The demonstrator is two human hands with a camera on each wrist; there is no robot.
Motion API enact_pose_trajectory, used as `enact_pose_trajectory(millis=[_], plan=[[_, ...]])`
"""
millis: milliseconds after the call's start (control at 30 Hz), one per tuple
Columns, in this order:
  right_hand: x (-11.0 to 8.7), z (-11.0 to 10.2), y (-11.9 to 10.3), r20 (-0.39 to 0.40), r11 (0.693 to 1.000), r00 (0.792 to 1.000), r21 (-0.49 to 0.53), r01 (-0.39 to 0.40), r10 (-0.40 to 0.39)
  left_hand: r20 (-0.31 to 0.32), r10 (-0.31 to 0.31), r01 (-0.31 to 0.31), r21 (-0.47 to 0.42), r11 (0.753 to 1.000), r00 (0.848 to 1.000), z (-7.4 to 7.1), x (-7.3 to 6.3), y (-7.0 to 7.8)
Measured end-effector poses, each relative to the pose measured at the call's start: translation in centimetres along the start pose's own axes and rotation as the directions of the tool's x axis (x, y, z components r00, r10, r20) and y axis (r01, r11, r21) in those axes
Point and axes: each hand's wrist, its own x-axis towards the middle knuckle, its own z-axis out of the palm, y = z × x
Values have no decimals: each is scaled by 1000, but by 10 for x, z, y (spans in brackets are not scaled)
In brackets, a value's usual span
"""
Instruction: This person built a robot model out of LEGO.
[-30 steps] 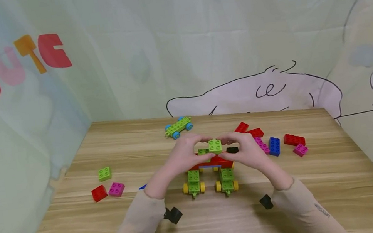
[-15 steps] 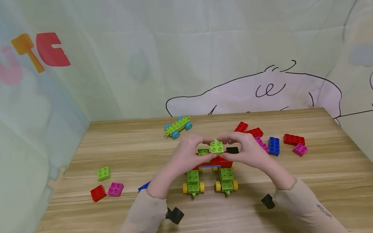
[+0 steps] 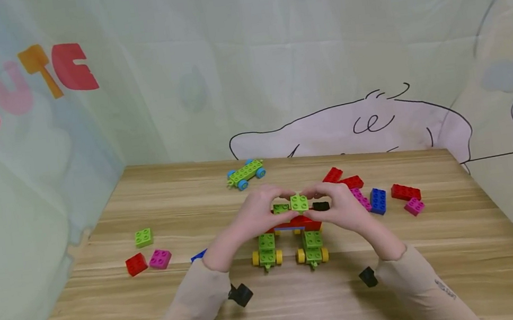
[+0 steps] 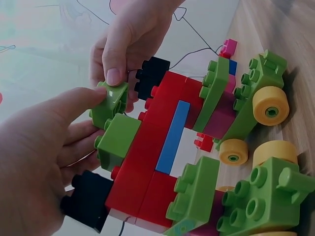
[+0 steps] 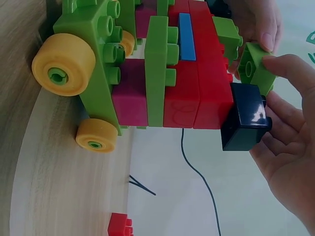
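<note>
Both hands pinch one light green four-stud brick (image 3: 299,203), the left hand (image 3: 258,212) from its left and the right hand (image 3: 337,203) from its right. In the right wrist view its hollow underside shows, so the held brick (image 5: 258,69) is tilted and off the studs. It hovers over a toy build with a red brick beam (image 4: 142,152) on top. Another green brick (image 4: 119,140) sits on that beam, beside the held one. Black bricks (image 5: 246,118) cap both beam ends. Green wheeled bases (image 3: 267,257) with yellow wheels carry the build, with purple and green bricks stacked between.
A green car base (image 3: 245,173) with blue wheels stands at the back. Loose red, pink and blue bricks (image 3: 378,201) lie to the right. Green, red and pink bricks (image 3: 160,259) lie left, and a blue piece (image 3: 198,255) is partly hidden by the left forearm.
The held green brick has shifted slightly right and down, over the red beam, with both hands still pinching it. The build and the loose bricks stay in place.
</note>
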Motion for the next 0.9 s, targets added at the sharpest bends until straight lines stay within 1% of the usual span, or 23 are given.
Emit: enact_pose_trajectory(millis=[167,367,500,667,900], plan=[[0,0,1,14,1000,1000,12,-15,14,18,-14,14,9,1000,1000,0,0,0],[1,2,2,42,999,999,28,-28,27,72,-43,40,46,998,996,-3,1,1],[1,2,3,61,999,997,31,-40,38,100,-41,34,76,997,994,-4,2,2],[1,2,4,76,997,995,35,-62,59,118,-41,31,84,996,992,-4,3,1],[0,4,6,83,998,995,29,-50,47,146,-52,39,88,995,988,-3,4,0]])
